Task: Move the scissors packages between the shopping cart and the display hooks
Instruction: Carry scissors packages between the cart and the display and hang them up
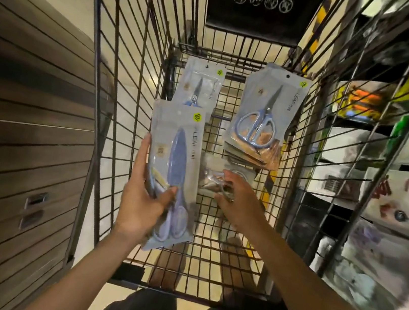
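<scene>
The long grey packet of blue-handled scissors (172, 174) sits gripped in the left hand (141, 198) above the black wire shopping cart (115, 104). The right hand (236, 199) pinches a small clear packet (212, 174) lower inside — it should lift squarely, clear of the wires.

Left arm: bare forearm reached forward and up from the lower left.
Left hand (142, 198): raised, fingers extended along one edge of a scissors package (172, 174), thumb curled over its front; the grip was closed on it.
Right arm: bare forearm stretched in from the lower right.
Right hand (240, 204): palm down, fingers curled on a small packet (217, 176); blurred.
</scene>
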